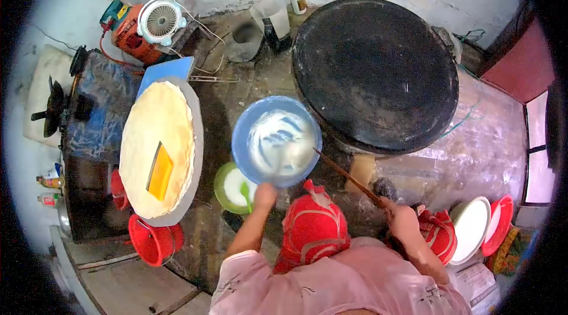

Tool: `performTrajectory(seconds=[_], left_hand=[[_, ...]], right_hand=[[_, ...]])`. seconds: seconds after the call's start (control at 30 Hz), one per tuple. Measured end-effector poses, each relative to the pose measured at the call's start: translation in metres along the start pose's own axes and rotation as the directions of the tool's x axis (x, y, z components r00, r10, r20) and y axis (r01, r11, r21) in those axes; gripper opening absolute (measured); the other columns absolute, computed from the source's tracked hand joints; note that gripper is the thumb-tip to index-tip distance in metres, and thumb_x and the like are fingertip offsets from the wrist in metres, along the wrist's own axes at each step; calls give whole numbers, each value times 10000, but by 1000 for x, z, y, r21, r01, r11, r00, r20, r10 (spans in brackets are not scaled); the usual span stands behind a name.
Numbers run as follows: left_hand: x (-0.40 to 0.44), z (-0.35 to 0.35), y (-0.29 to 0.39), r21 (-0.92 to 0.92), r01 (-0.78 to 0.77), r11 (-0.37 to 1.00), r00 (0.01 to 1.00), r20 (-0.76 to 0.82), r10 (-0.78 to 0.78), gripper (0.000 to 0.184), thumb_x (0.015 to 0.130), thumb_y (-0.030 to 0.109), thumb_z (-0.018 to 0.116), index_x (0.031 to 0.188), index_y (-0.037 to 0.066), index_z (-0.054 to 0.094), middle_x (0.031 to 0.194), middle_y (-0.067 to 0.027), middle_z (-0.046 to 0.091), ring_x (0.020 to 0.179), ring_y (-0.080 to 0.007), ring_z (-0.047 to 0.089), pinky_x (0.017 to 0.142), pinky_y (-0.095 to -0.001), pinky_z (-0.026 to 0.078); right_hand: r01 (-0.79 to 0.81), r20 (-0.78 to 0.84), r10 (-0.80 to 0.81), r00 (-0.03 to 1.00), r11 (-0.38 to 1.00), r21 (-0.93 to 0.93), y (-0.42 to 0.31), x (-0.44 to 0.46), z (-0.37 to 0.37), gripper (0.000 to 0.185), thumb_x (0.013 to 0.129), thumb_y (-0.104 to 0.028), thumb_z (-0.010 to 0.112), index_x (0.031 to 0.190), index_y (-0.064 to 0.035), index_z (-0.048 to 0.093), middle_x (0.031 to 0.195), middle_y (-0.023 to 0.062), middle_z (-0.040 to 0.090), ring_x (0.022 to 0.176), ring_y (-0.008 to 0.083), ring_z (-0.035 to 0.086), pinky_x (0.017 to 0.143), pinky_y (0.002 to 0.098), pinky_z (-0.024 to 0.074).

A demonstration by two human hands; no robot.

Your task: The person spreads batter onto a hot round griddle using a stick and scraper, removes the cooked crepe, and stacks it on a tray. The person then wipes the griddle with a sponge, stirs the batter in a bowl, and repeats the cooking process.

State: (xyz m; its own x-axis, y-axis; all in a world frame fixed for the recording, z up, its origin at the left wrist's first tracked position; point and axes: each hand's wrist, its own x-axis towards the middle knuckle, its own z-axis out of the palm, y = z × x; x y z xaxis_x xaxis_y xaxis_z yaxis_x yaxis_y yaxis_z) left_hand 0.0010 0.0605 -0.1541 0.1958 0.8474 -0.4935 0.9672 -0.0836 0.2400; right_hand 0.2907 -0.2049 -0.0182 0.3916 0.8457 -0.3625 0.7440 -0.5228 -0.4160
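Note:
My left hand (265, 195) is closed at the near rim of a blue basin (238, 137) that has white batter smeared inside. In my right hand (403, 220) is a long wooden stick (349, 178), whose far end reaches over the basin's right rim. Motion blurs the part inside the basin. Close to my left hand stands a green bowl (220, 188) of white liquid with a green spoon (245, 191) in it. Between my arms sits a red patterned bundle (313, 226), perhaps a sack or cloth.
A large black round griddle (378, 72) stands ahead right. To the left, thin round flatbreads (154, 137) lie on a grey board with a yellow scraper (160, 173). A red bucket (155, 243), white basin (471, 229), blower (160, 21) and plastic jug (272, 19) surround the workspace.

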Motion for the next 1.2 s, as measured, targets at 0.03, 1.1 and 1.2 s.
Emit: performTrajectory(seconds=[0.03,1.1,1.2], left_hand=[[6,2,10,52,-102,993,995,16,101,255,804,212,473,912,45,633,857,-218,612,800,-398,586,714,-474,469],[-6,9,15,-769,638,-33,721,582,376,302,855,206,491,1002,-52,541,629,-25,480,437,-92,388,371,-199,289],[-21,-6,-7,-784,621,12,742,593,314,333,877,268,481,1024,-26,537,627,-18,464,428,-99,362,368,-213,285]], right_hand=[[-20,2,20,1000,1000,18,-2,2,-2,435,775,-71,473,1180,-217,535,694,206,579,649,368,584,570,459,451],[-35,-18,36,999,997,69,5,0,5,373,800,-115,502,1159,-198,553,743,206,589,682,378,582,592,451,457],[-14,-78,29,997,983,184,1,-4,1,298,837,-146,487,1122,-155,576,761,196,598,697,376,581,603,444,458]])
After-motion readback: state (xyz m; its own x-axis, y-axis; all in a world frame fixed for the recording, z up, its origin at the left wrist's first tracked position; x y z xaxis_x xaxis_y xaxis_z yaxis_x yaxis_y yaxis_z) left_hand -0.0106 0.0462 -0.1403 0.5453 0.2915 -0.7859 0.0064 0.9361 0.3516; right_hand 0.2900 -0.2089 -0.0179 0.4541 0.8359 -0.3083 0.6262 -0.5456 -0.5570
